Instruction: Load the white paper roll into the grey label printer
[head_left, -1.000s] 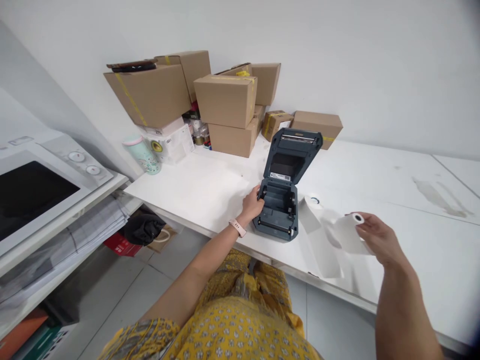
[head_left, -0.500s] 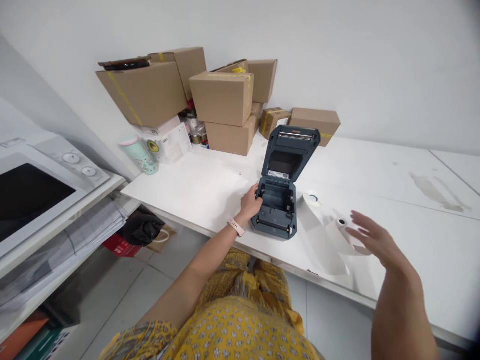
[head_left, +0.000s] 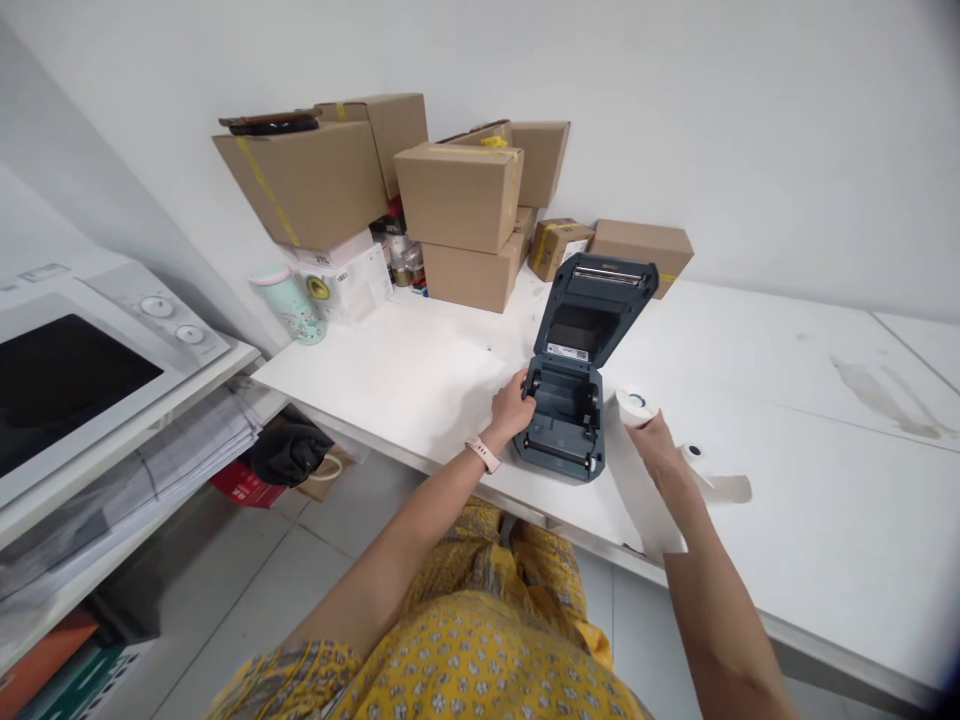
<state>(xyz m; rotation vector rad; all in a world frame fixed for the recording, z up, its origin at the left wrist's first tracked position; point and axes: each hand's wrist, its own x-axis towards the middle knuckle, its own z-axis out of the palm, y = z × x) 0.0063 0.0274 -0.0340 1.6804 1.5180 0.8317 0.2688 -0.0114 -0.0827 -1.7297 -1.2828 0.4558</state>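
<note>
A dark grey label printer (head_left: 559,420) stands on the white table with its lid (head_left: 600,310) raised and its roll bay bare. My left hand (head_left: 513,408) grips the printer's left side, fingers curled over the edge. To the right of the printer, my right hand (head_left: 654,440) is closed round a white label roll (head_left: 632,402) with a blue-ringed core. A long strip of its paper (head_left: 637,490) trails toward the table's front edge. Beside that hand lies a smaller paper roll (head_left: 694,456) with a dark core and a loose tail.
Cardboard boxes (head_left: 457,200) are stacked along the wall behind the table (head_left: 390,370). A mint tumbler (head_left: 294,308) and a white carton (head_left: 349,285) stand at the back left. On a shelf unit at the left sits a microwave (head_left: 97,350).
My right hand has moved left from above the smaller roll and taken hold of the label roll with the blue-ringed core. My left hand stays on the printer's side.
</note>
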